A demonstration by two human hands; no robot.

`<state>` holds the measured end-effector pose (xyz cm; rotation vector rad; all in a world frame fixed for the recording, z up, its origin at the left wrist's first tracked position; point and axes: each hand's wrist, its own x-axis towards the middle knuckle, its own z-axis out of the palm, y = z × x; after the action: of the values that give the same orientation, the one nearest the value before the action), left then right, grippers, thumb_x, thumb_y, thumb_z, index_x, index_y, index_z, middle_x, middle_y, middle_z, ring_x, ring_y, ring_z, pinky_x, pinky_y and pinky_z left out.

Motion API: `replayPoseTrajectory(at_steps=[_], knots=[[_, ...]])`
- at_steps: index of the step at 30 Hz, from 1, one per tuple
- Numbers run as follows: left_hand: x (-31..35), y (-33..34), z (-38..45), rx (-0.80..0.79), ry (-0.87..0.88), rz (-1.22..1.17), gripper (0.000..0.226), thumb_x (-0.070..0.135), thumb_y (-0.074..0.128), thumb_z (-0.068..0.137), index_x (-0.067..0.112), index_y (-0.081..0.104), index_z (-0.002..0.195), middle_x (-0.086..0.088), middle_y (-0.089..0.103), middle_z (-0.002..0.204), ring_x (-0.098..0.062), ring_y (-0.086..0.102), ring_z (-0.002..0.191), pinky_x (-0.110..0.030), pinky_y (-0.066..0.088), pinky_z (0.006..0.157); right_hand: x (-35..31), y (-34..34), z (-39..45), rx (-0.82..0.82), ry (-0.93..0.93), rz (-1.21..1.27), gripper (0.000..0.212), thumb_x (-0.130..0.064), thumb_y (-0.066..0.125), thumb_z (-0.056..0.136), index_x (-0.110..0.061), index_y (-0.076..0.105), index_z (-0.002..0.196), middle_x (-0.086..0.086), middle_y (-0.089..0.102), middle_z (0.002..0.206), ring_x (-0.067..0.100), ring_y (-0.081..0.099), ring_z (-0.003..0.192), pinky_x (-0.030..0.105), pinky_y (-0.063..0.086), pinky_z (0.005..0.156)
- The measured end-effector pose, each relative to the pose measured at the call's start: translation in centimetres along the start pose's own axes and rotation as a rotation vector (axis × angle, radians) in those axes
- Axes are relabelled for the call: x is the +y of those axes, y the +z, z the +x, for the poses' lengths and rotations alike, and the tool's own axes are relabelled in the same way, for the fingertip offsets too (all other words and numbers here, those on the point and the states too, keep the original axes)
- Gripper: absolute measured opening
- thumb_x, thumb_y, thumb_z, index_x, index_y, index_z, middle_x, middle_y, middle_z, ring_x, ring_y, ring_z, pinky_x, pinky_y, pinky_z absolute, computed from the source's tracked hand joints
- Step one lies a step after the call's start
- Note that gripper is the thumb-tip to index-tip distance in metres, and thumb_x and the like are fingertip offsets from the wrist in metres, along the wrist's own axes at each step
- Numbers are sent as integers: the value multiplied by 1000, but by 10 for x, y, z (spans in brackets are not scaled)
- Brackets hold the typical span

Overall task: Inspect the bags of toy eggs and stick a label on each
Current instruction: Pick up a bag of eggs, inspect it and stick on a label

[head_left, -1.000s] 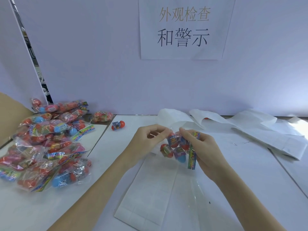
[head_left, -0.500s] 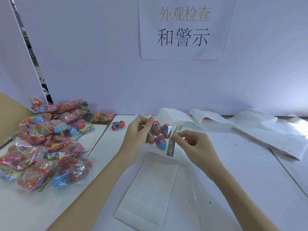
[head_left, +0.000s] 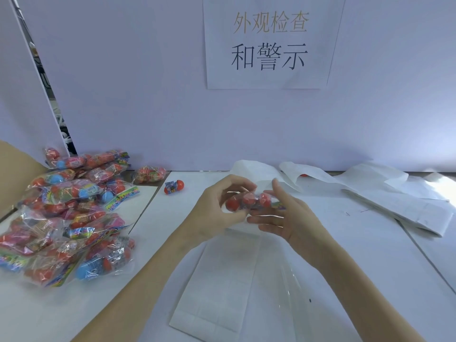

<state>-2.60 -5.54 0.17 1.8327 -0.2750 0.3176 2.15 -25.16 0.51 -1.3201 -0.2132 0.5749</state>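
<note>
A clear bag of toy eggs (head_left: 249,202) is held above the middle of the white table (head_left: 370,255), lying roughly level between two bare hands. Its left end is gripped by the curled fingers and thumb of the left hand (head_left: 217,213); three red egg ends are seen through the film. The right hand (head_left: 288,218) is set against the bag's right end with fingers nearly straight and spread, the thumb raised behind it; whether anything is pinched there cannot be told.

Directly below, nearer the camera, a white label sheet (head_left: 217,287) is laid flat on the table, with a strip of clear film (head_left: 293,287) just to its right. At the far right, crumpled and stacked white backing sheets (head_left: 407,201) are spread along the wall. A single loose toy egg (head_left: 174,187) is seen left of the hands, well apart from them. Further left, a heap of filled bags (head_left: 71,213) is piled across the table's left side. A paper sign (head_left: 269,43) with printed characters is fixed to the pale wall behind.
</note>
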Motion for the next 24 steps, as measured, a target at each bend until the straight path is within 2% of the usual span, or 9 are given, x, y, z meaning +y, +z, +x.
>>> replayPoseTrajectory(at_steps=[4,7,9,10,12,15,20,22,24], knots=[[-1,5,-3,-54,36,72,55,-11,71,82,21,63,127,8,65,126,-20,62,125,-26,50,103,5,2,1,44,-31,39,70,-41,82,80,-14,53,138,10,79,108,29,78,97,26,58,71],[-1,1,-2,-68,64,35,53,-2,75,86,20,62,133,6,57,139,-19,53,139,-27,40,116,2,0,3,70,-38,125,60,-17,83,86,-12,57,139,6,78,105,18,74,84,24,55,72],[0,-3,0,-51,24,-3,54,8,70,89,28,61,138,9,51,149,-12,42,147,-27,31,122,-1,-4,4,53,-41,171,54,-9,79,88,-11,59,138,10,77,110,20,70,89,24,51,71],[0,-5,2,-17,-27,-46,51,16,68,90,32,61,138,11,51,150,-8,43,145,-28,31,122,-2,-6,4,45,-43,181,53,-8,78,89,-13,59,138,12,76,114,22,70,95,25,49,73],[-2,-6,4,59,-127,-128,45,27,68,94,36,61,138,12,59,143,-8,57,133,-29,43,112,-3,-8,4,36,-49,158,48,-10,75,92,-18,61,138,11,76,116,19,69,100,29,44,81],[-8,-3,5,141,-179,-197,45,13,72,98,28,58,139,8,71,127,-16,73,110,-24,54,93,-1,-7,3,43,-94,120,31,-12,68,99,-11,69,130,7,77,108,14,68,89,28,51,90],[-10,-1,6,285,-220,-230,44,9,77,93,33,64,127,4,76,113,-19,77,93,-23,59,80,3,-5,0,125,-110,30,19,-7,65,101,-6,73,118,15,80,105,18,74,81,23,61,79],[-11,-2,6,302,-219,-195,39,9,76,94,33,67,123,0,76,112,-23,76,89,-30,62,72,4,-3,0,124,-64,26,19,-5,66,100,-5,73,118,18,79,106,24,75,87,26,62,77],[-12,-2,5,288,-194,-130,35,9,74,95,34,70,120,-2,75,111,-27,76,87,-38,65,71,5,-2,0,104,-40,39,23,0,64,99,-5,72,120,20,78,107,30,74,96,27,62,79]])
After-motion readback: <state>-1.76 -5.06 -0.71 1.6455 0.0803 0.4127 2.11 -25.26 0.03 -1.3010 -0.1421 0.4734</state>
